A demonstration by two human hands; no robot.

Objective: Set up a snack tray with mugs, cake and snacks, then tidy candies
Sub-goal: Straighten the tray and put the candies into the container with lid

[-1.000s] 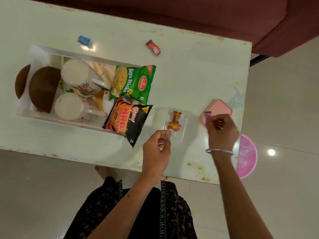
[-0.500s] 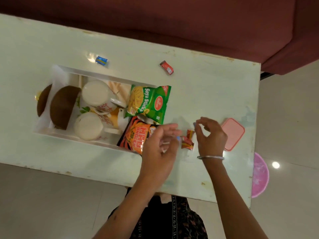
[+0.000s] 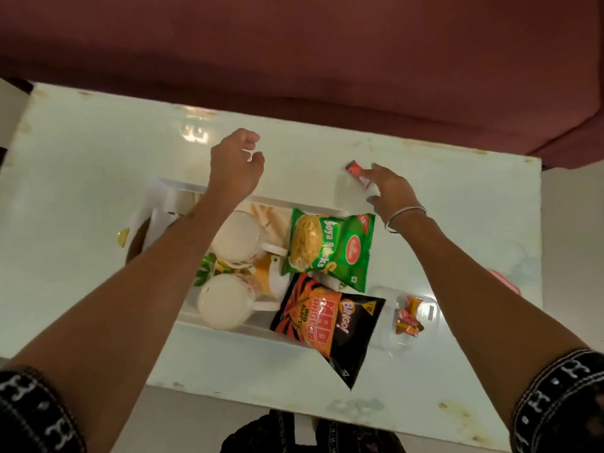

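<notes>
On the pale table (image 3: pixel 98 165) stands a white tray (image 3: pixel 327 209) holding two white mugs (image 3: pixel 230 240), a green Soya Sticks packet (image 3: pixel 330 250) and a black-orange Bingo packet (image 3: pixel 327 325) that hangs over its near rim. My left forearm hides most of the brown cake (image 3: pixel 135 240). My left hand (image 3: pixel 235 165) is curled over the table beyond the tray, and the blue candy is not visible. My right hand (image 3: pixel 389 188) has spread fingers resting on the red candy (image 3: pixel 356 171). A clear box (image 3: pixel 431 305) holds red-wrapped candies (image 3: pixel 408 317).
A maroon sofa (image 3: pixel 294 60) runs along the far side of the table. A pink lid (image 3: pixel 505 281) peeks out at the table's right edge behind my right forearm. Bare tabletop lies left of the tray and at the far right corner.
Both hands left the clear box and reached to the far side of the table, left hand to where the blue candy lay, right hand onto the red candy. The camera leaned forward.
</notes>
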